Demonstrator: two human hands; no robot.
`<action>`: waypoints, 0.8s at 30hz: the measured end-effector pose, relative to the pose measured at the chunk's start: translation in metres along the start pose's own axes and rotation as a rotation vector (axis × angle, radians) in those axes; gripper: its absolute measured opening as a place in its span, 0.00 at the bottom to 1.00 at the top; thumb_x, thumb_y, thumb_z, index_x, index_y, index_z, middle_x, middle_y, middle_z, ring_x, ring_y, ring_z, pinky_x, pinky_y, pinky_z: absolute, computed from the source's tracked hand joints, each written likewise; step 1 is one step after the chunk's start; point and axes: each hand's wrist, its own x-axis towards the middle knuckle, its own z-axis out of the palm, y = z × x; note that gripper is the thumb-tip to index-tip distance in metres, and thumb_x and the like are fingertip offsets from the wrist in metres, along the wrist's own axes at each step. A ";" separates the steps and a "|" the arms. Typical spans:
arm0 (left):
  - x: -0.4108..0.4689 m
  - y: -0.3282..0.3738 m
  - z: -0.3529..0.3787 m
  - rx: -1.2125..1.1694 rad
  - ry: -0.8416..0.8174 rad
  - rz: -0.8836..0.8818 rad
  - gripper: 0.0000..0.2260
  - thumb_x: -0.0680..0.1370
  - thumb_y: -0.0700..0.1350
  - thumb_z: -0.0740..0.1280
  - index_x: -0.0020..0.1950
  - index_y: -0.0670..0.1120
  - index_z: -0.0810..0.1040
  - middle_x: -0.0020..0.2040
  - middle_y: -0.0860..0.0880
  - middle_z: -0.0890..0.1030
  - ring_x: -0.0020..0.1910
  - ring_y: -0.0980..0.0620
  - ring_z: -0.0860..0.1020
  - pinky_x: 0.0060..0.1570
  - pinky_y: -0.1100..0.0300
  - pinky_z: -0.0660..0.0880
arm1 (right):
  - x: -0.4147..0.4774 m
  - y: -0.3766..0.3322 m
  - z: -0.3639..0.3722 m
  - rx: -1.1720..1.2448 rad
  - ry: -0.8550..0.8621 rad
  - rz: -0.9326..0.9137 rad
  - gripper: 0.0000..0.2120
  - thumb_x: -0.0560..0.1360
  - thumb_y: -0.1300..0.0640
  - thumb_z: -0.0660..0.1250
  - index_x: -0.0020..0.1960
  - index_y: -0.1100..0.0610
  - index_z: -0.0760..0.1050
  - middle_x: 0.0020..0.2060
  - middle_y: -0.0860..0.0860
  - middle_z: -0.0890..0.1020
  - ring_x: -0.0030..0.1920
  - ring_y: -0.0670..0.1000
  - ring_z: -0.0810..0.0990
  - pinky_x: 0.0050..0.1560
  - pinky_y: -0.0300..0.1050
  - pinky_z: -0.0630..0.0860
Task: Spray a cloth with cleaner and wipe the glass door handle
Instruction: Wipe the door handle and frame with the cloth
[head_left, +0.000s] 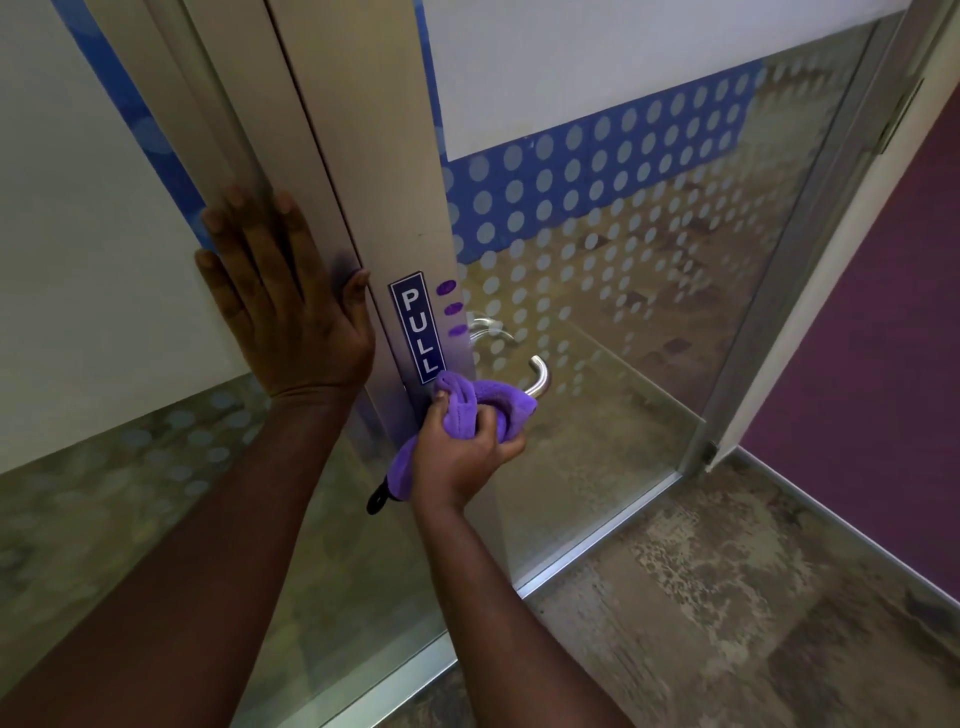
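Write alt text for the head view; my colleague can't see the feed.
The right hand grips a purple cloth against the curved metal door handle, just below a blue PULL sign. The left hand rests flat on the metal frame beside the dotted glass door.

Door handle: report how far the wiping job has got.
Spraying seems done: no bottle in view. In hand: the right hand grips the purple cloth around the door handle; the left hand presses flat on the door frame. Left: the handle's bare end.
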 end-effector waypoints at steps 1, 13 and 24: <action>0.000 0.000 -0.001 -0.007 -0.009 -0.004 0.29 0.82 0.57 0.55 0.74 0.38 0.60 0.71 0.31 0.65 0.69 0.29 0.64 0.71 0.40 0.53 | 0.001 0.001 -0.002 -0.006 -0.017 -0.007 0.11 0.67 0.56 0.77 0.43 0.60 0.78 0.63 0.59 0.68 0.56 0.58 0.76 0.59 0.41 0.73; 0.000 -0.003 0.003 0.037 0.047 0.018 0.28 0.81 0.57 0.57 0.74 0.39 0.61 0.70 0.32 0.67 0.69 0.31 0.65 0.74 0.47 0.46 | 0.007 0.018 -0.018 -0.012 -0.147 -0.236 0.12 0.65 0.60 0.78 0.43 0.61 0.77 0.62 0.60 0.66 0.55 0.59 0.77 0.59 0.49 0.75; -0.001 -0.002 0.004 0.055 0.067 0.000 0.28 0.81 0.57 0.57 0.73 0.38 0.64 0.69 0.31 0.68 0.68 0.30 0.66 0.75 0.49 0.44 | 0.053 0.021 -0.050 0.075 -0.344 -0.163 0.12 0.70 0.62 0.74 0.46 0.54 0.72 0.56 0.61 0.71 0.55 0.48 0.73 0.62 0.46 0.71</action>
